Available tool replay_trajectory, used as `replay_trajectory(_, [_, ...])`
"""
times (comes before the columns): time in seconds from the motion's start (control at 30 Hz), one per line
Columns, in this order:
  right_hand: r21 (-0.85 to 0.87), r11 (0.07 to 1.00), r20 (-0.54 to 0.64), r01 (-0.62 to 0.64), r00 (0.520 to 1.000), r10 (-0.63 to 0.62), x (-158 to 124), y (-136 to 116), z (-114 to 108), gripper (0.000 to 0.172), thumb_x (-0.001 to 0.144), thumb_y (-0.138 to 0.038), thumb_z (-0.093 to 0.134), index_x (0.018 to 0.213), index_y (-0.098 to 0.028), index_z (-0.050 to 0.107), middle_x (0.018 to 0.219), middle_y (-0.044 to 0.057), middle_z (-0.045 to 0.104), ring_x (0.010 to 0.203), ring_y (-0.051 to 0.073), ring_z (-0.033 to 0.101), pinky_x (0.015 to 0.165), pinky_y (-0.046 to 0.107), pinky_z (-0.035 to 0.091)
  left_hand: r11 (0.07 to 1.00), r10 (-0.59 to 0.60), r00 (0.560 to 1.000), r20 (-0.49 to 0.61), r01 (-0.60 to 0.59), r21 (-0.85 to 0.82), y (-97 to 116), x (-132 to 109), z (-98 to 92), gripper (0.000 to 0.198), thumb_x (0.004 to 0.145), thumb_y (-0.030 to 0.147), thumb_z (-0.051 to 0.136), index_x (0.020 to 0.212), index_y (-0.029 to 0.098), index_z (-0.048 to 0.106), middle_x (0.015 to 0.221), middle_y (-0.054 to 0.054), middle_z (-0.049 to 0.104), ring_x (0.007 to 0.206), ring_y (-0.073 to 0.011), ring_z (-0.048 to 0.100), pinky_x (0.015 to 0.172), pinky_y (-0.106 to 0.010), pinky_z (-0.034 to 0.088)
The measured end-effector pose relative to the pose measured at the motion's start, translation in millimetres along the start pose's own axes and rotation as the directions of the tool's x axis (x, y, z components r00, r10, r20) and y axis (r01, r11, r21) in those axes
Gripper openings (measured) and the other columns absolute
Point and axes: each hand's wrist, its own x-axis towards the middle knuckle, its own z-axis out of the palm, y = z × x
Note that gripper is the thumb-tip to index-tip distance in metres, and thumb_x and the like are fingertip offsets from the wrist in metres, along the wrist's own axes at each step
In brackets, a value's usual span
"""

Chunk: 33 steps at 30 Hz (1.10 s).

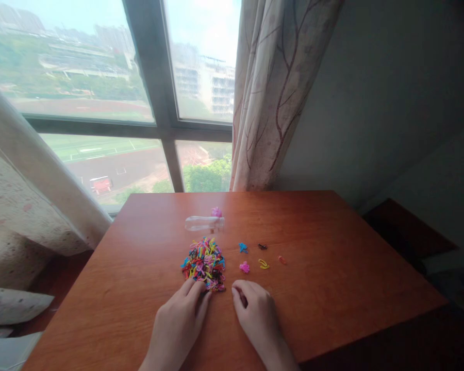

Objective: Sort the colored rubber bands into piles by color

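Presently, a heap of small multicoloured bands (pixel 204 262) lies on the brown wooden surface (pixel 332 268), left of its middle and directly ahead of the person's hands. Red, yellow, blue, pink and dark pieces are mixed in it.

The left hand (pixel 185 304) is at the near edge of the heap, its fingertips touching the bands; whether the fingers are closed on a piece cannot be told. The right hand (pixel 255 304) rests on the surface just right of the heap, apart from it. Its fingers are curled in, with thumb and forefinger tips close together; whether anything is pinched between them cannot be told.

Right of the heap, five small lots lie separate from one another: a blue cluster (pixel 243 248) and a dark cluster (pixel 262 247) farther off, with a pink cluster (pixel 244 267), a yellow cluster (pixel 263 264) and an orange cluster (pixel 282 260) nearer. Beyond the heap, a clear plastic container (pixel 199 223) lies on its side, a pink object (pixel 216 212) just behind its right end. A window (pixel 201 87) and a patterned curtain (pixel 270 103) stand past the far edge.
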Motion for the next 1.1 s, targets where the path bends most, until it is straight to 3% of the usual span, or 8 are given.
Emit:
replay_trajectory(0.37, [0.004,1.0,-0.008,0.014,1.0,-0.014,0.5,-1.5,-2.5,0.019,0.091,-0.016,0.049,0.082,-0.022,0.064,0.072,0.0,0.067,0.066,0.015,0.063,0.064,0.023,0.039,0.987,-0.002,0.997,-0.082,-0.011,-0.16,-10.9,-12.5,-9.9,0.018,0.093,0.027,0.045,0.092,0.028,0.063,0.089,0.003,0.071,0.069,-0.0126,0.07,0.058,-0.02,0.05])
replay_trajectory(0.63, [-0.006,1.0,0.008,0.011,1.0,-0.011,1.2,-6.1,-6.7,0.018,0.09,-0.013,0.05,0.081,-0.022,0.064,0.071,-0.001,0.067,0.066,0.015,0.063,0.063,0.023,0.038,0.966,0.029,0.993,-0.112,-0.057,-0.254,-13.4,-6.4,-16.5,0.019,0.094,0.028,0.046,0.095,0.027,0.065,0.089,0.002,0.071,0.07,-0.0121,0.07,0.062,-0.019,0.052])
replay_trajectory(0.93, [0.002,1.0,0.016,0.0,1.0,0.0,2.8,-5.2,-5.7,0.02,0.091,-0.015,0.049,0.083,-0.023,0.065,0.072,0.0,0.067,0.067,0.016,0.063,0.064,0.023,0.04,0.952,0.069,0.991,-0.111,-0.099,-0.289,-2.3,9.7,-14.0,0.019,0.094,0.029,0.05,0.094,0.028,0.068,0.091,0.001,0.07,0.071,-0.0124,0.069,0.063,-0.019,0.051])
replay_trajectory(1.1, [0.114,0.993,0.023,0.0,1.0,-0.003,2.6,-7.5,-9.6,0.02,0.093,-0.019,0.049,0.092,-0.022,0.069,0.082,0.003,0.071,0.074,0.017,0.066,0.069,0.024,0.046,0.915,0.092,0.992,-0.085,-0.118,-0.386,11.4,22.1,-14.6,0.019,0.093,0.027,0.051,0.091,0.026,0.069,0.086,0.0,0.07,0.072,-0.0123,0.068,0.065,-0.019,0.051])
